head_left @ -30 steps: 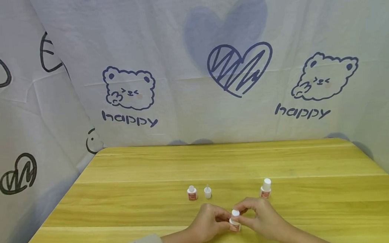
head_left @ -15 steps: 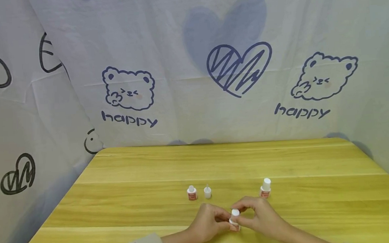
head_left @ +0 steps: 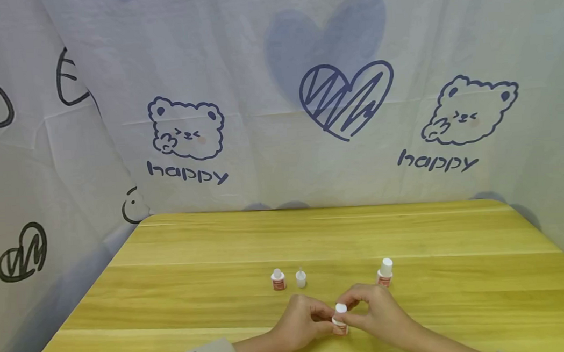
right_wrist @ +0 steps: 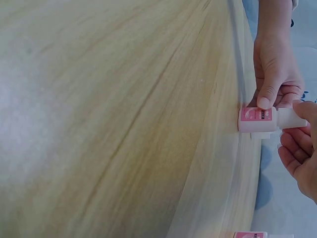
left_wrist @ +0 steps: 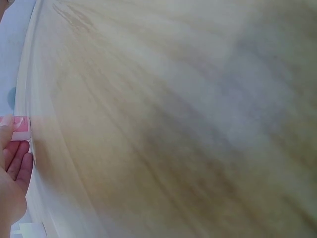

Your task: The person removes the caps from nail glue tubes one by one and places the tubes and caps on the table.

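Observation:
Low at the table's front, a small white bottle (head_left: 340, 329) with a pink-red label stands upright between both hands. My left hand (head_left: 298, 323) grips its body from the left, thumb and fingers on opposite sides. From the right, my right hand (head_left: 382, 315) pinches the white cap (head_left: 340, 307) on top. In the right wrist view the left thumb presses the label of the bottle (right_wrist: 257, 126), and the right thumb and fingers hold the cap (right_wrist: 292, 118). Only the label end of the bottle (left_wrist: 21, 126) appears at the left wrist view's edge.
Farther back on the wooden table (head_left: 195, 267) stand an uncapped bottle (head_left: 279, 281) with a pale nozzle and, beside it, an upturned cap (head_left: 301, 280) with a thin stem. A capped bottle (head_left: 385, 276) stands behind my right hand. A printed cloth (head_left: 271, 160) hangs behind.

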Demonstrator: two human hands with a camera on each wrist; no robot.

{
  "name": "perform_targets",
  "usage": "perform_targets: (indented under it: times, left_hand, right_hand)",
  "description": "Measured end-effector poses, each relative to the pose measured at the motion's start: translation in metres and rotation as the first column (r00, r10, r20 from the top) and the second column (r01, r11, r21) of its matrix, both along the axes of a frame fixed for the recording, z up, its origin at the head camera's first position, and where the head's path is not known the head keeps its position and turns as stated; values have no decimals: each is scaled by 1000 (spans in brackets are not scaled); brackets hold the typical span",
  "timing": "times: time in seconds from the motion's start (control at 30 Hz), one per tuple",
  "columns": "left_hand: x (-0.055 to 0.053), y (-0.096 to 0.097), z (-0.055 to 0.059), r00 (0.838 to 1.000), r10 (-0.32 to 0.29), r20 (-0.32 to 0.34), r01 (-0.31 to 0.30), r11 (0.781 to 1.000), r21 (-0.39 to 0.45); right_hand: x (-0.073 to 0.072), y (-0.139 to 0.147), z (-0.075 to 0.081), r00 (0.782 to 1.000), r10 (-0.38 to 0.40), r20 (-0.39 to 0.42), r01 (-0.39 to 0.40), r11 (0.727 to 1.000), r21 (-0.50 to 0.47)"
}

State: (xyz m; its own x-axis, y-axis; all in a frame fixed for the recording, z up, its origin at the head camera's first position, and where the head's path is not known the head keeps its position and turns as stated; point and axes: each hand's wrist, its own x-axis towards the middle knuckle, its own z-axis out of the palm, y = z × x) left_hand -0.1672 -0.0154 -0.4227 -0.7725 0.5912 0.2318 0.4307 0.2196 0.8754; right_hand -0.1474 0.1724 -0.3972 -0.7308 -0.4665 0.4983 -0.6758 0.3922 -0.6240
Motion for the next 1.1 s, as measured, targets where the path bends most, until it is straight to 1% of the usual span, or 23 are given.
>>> perform_targets:
  times: [0.2, 0.37, 0.57, 0.67, 0.77, 0.87, 0.97, 1.1]
  left_hand:
    - [1, 0, 0, 1000, -20, -1, 20, 999, 26]
    - [1, -1, 1, 1000, -21, 7, 20, 999, 38]
    - [2, 0, 2, 999, 1, 35, -3, 999, 33]
    - [3, 0, 2, 999, 12, 43, -13, 999, 32]
    - [3, 1, 2, 999, 16, 36, -17, 999, 32]
    - [2, 1, 1, 1000, 15, 25, -16, 999, 28]
    - [2, 1, 1, 999, 20, 28, -20, 1000, 24]
    - [3, 1, 2, 999, 29, 29, -30, 999, 23]
  right_hand:
    - [0, 1, 3, 999, 35, 1, -35, 999, 15]
    - [-1, 2, 3, 999, 46, 19, -47, 998, 32]
    - [-3, 4, 5, 996, 84, 23, -85, 995, 54]
    - [-3, 4, 6, 996, 91, 20, -92, 994, 58]
    - [-3, 3, 5, 997, 83, 7, -83, 995, 51]
    - [-2, 1, 4, 998, 57, -29, -55, 998, 38]
    - [-2, -1, 3, 997, 19, -75, -17, 999, 27]
    - [-1, -2, 4, 995, -11, -98, 13, 1000, 22]
